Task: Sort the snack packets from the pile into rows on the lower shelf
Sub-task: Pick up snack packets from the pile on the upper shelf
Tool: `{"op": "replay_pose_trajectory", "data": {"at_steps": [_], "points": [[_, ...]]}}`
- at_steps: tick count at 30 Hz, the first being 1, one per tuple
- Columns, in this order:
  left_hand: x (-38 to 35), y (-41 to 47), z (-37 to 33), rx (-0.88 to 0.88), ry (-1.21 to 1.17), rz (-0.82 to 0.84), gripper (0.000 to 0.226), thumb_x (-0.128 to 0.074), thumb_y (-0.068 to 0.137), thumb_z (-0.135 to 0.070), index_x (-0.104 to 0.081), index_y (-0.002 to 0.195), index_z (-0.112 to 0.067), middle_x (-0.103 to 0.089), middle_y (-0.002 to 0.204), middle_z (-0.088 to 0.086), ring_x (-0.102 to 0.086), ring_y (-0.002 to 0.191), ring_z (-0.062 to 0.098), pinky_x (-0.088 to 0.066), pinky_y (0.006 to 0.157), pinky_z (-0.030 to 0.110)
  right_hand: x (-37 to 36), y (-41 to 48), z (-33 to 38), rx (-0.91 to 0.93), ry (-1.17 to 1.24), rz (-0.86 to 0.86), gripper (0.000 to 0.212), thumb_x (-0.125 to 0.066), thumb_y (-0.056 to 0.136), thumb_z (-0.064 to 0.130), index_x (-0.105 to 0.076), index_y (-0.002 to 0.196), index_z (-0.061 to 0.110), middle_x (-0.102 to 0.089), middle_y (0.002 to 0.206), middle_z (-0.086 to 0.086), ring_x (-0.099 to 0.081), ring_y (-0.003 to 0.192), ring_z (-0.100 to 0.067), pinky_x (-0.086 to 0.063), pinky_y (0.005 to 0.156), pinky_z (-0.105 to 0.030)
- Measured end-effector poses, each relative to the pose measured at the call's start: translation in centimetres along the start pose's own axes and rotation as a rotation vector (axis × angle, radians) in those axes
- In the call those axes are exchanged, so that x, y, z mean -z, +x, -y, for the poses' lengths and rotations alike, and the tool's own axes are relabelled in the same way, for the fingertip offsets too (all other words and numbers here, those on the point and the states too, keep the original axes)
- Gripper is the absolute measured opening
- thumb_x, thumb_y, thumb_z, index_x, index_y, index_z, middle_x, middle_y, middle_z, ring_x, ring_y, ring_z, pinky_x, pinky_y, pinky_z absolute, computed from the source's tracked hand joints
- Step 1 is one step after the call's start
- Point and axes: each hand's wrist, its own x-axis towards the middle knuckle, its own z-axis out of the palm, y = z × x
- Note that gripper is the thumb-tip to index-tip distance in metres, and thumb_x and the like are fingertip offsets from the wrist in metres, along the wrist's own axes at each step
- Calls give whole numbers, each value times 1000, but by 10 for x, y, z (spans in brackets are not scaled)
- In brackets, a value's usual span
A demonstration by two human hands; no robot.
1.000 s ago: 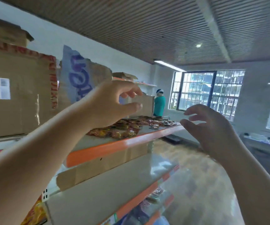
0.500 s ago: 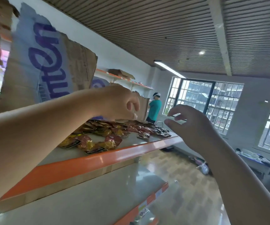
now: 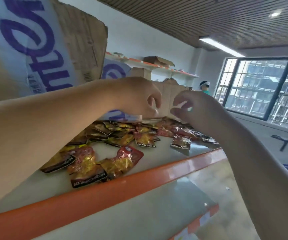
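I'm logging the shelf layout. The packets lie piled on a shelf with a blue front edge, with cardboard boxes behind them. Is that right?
Not quite: the front edge of that shelf is orange, not blue, as the head view shows. The packets do lie piled on it, with cardboard boxes behind them.

Bright window (image 3: pixel 261 87) daylight, ceiling lamps lit; motion blur, wide-angle edge distortion.

I see the snack packets (image 3: pixel 115 144), red and yellow foil, lying flat in a loose overlapping pile on the orange-edged shelf (image 3: pixel 105 193); the lower shelf (image 3: pixel 139 217) sits pale beneath.
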Motion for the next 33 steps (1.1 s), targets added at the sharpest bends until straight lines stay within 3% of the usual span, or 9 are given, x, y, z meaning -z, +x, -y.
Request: {"op": "replay_pose_trajectory", "data": {"at_steps": [5, 10, 13, 17, 22, 26, 28, 31, 33], "points": [[-13, 17, 9, 114, 29, 29, 27, -65, 93, -53, -67, 118, -42, -65, 101, -21, -63, 91, 1, -54, 78, 26, -30, 35, -36, 50, 89, 73, 14, -71, 89, 48, -57, 87, 48, -57, 97, 28, -60, 93, 1, -47, 70, -27], [-28, 39, 11, 250, 53, 25, 24, -68, 92, -53, -68, 114, -44, -64, 98, -23, -61, 90, 0, -47, 69, 22, -56, 77, -74, 143, 193, 158, 12, -70, 89, 50, -59, 86, 47, -59, 104, 28, -60, 89, 3, -46, 63, -24], [-42, 54, 9, 354, 45, 20, 19, -69, 92, -51, -68, 110, -46, -63, 96, -25, -61, 87, -2, -44, 66, 20, -70, 101, -98, 217, 234, 254, 12, -71, 88, 52, -61, 87, 45, -56, 95, 29, -60, 76, 3, -43, 54, -19], [-56, 84, 9, 515, 62, 96, 16, -70, 91, -54, -68, 106, -50, -59, 93, -29, -58, 86, -3, -41, 67, 21, -81, 133, -121, 358, 96, 429, 10, -70, 90, 46, -65, 96, 38, -61, 105, 17, -58, 88, -4, -44, 58, -17], [-86, 102, 21, 693, 43, 147, 11, -73, 87, -55, -67, 96, -54, -59, 94, -27, -58, 89, 1, -46, 74, 29, -101, 160, -127, 412, -60, 640, 24, -67, 93, 37, -70, 114, 26, -68, 112, 3, -63, 102, -18, -52, 96, -39], [-109, 94, 29, 778, 50, 227, 28, -74, 90, -49, -71, 117, -44, -59, 95, -25, -61, 95, 9, -51, 84, 32, -126, 156, -125, 502, -69, 736, 42, -60, 99, 41, -60, 140, 28, -59, 137, 0, -54, 123, -20, -43, 102, -29], [-112, 90, 30, 812, 77, 258, 41, -72, 92, -47, -67, 132, -39, -64, 103, -20, -63, 98, 9, -53, 90, 33, -129, 153, -125, 552, -121, 776, 43, -52, 103, 43, -57, 144, 30, -55, 144, 1, -50, 130, -19, -35, 93, -21], [-113, 90, 25, 828, 94, 329, 50, -67, 95, -47, -58, 144, -41, -58, 93, -22, -57, 84, 0, -47, 71, 19, -121, 148, -123, 566, -117, 826, 40, -50, 104, 44, -62, 139, 30, -59, 142, 2, -53, 127, -19, -41, 103, -27], [-110, 91, 19, 836, 80, 354, 45, -67, 94, -48, -59, 139, -50, -59, 88, -23, -55, 76, -4, -38, 60, 15, -113, 146, -124, 579, -119, 862, 37, -51, 103, 44, -67, 133, 27, -64, 131, 1, -58, 120, -19, -46, 105, -35]]}}
